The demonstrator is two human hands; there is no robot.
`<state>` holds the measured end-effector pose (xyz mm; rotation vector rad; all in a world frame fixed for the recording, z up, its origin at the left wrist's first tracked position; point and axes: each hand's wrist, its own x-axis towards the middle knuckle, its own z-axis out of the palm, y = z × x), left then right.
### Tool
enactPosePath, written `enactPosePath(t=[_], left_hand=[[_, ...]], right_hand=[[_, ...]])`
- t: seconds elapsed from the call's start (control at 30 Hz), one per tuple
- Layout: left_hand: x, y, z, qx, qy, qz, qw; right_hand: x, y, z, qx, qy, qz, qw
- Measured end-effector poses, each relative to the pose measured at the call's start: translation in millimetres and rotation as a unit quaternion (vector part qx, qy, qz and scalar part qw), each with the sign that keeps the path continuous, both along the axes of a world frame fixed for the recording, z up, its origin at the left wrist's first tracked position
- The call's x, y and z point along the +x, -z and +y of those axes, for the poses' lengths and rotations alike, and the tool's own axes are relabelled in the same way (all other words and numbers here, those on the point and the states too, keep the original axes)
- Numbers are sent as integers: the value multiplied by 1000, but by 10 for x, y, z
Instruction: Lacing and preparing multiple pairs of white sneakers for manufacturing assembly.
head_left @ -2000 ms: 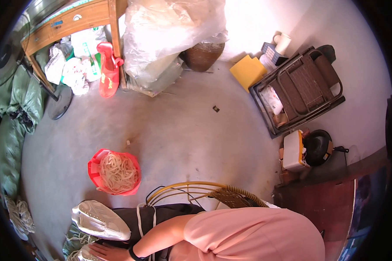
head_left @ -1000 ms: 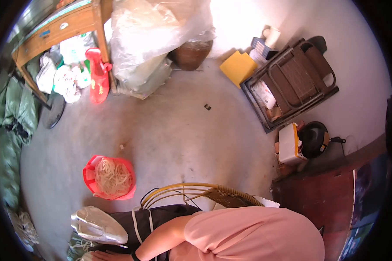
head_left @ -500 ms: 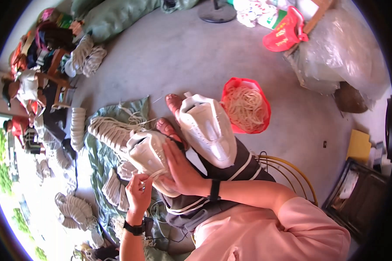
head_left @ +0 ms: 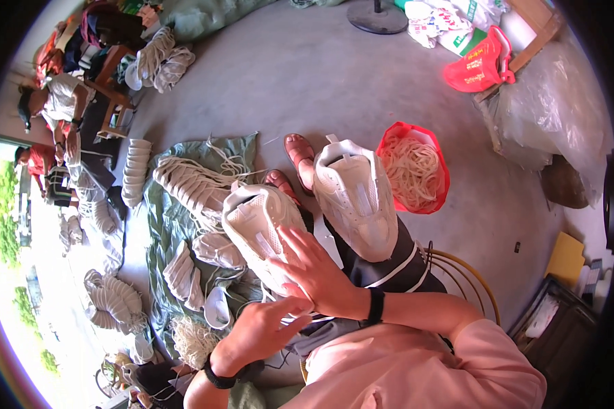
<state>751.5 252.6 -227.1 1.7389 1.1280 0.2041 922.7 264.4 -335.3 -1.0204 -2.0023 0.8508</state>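
Two white sneakers lie across my lap. On the left white sneaker [head_left: 252,221], my right hand [head_left: 320,269] rests with its fingers stretched out along the side. My left hand [head_left: 262,334] is at that sneaker's near end, thumb and fingers brought together around something pale that I cannot make out. The right white sneaker [head_left: 358,198], its opening facing up, lies on my other leg, touched by neither hand.
Left of my legs, a green sheet [head_left: 164,225] carries rows of white shoes [head_left: 191,187] and a pile of laces [head_left: 194,341]. A red bag of pale laces [head_left: 447,180] stands right of the sneakers. People [head_left: 61,102] sit at the far left.
My left hand has moved down and right from the left sneaker's side to its near end. My right hand stays on that sneaker. The whole view has shifted.
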Motion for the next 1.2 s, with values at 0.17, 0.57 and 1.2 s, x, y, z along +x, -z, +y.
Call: enactPosePath(t=[0.17, 0.57, 1.2], left_hand=[[-115, -36, 60, -17, -118, 73, 990], [-485, 694, 90, 174, -280, 156, 931], [-768, 631, 98, 141, -175, 57, 973]], right_hand=[[144, -104, -52, 8, -35, -6, 999], [463, -679, 93, -13, -202, -104, 974], [1925, -977, 478, -374, 66, 512, 770]])
